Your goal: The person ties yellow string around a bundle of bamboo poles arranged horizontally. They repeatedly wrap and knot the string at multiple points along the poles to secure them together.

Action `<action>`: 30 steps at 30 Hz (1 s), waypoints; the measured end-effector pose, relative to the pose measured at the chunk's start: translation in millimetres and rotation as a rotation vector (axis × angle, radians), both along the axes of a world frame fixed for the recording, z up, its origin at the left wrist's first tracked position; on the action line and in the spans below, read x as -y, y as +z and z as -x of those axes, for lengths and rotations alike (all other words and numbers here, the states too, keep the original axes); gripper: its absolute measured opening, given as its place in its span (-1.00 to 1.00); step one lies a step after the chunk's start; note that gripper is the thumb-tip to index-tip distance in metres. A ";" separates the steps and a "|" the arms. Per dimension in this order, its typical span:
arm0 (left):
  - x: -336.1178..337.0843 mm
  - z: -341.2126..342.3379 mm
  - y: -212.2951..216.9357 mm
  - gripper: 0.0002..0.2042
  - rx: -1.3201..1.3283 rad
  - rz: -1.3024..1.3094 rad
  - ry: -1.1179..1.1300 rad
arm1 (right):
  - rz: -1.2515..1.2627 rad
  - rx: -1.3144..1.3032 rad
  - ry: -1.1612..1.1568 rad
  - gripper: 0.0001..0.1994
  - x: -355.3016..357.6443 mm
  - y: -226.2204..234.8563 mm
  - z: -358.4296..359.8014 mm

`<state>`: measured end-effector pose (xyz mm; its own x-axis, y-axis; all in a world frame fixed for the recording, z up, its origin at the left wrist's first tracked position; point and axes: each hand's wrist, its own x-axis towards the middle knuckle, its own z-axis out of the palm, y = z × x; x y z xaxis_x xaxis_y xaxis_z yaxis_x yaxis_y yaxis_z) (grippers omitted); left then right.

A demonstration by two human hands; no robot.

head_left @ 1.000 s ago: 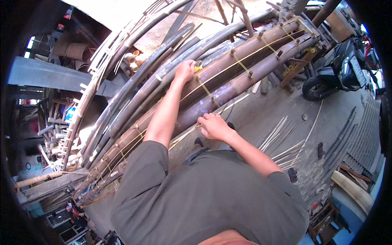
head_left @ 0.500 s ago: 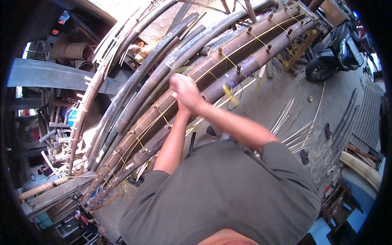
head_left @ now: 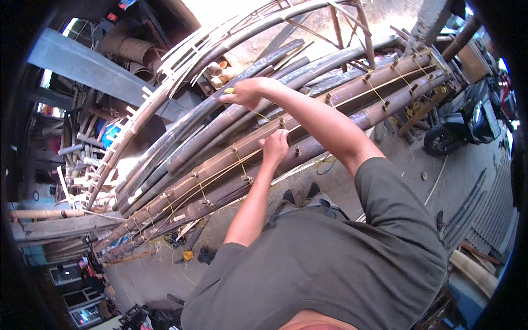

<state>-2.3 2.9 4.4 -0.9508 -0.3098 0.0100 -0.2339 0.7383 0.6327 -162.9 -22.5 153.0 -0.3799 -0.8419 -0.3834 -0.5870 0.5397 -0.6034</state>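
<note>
In the head view, my right hand (head_left: 245,92) is holding a yellow cord (head_left: 230,90), a bit of it showing at the fingertips, beyond the far edge of a long bamboo frame (head_left: 217,166). That grip is standing closed on the cord, and a thin length of it is running from below the hand toward the frame. My right arm is stretching across the frame above it.

My left hand (head_left: 276,147) is resting at the far pole of the frame, just beside a short peg (head_left: 281,121). Its fingers are lying curled; I cannot tell how tightly they are closing or whether they are gripping anything.

The frame is lying slantwise before me, its left end nearer my side and its right end well away. Its near pole (head_left: 399,98) is running along the near edge, and yellow lashings are crossing between the two poles at the pegs.

Past the far edge, dark poles (head_left: 206,137) are lying alongside, and an arched rack (head_left: 132,124) is curving beyond them. Near the right end a motorcycle (head_left: 467,124) is standing on the grey floor (head_left: 407,165). Off the near edge, toward the left end, a small yellow object (head_left: 188,255) is lying.
</note>
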 end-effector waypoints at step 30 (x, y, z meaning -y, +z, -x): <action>94.3 109.4 -16.2 -0.65 0.021 0.068 0.038 | 0.412 -0.375 -0.245 -0.81 -175.5 -125.0 -222.9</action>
<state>-111.7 -91.4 -11.8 -0.9386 -0.3449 0.0123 -0.2754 0.7699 0.5756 60.0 153.0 28.1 -0.6275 -0.7634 0.1532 -0.6884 0.4520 -0.5673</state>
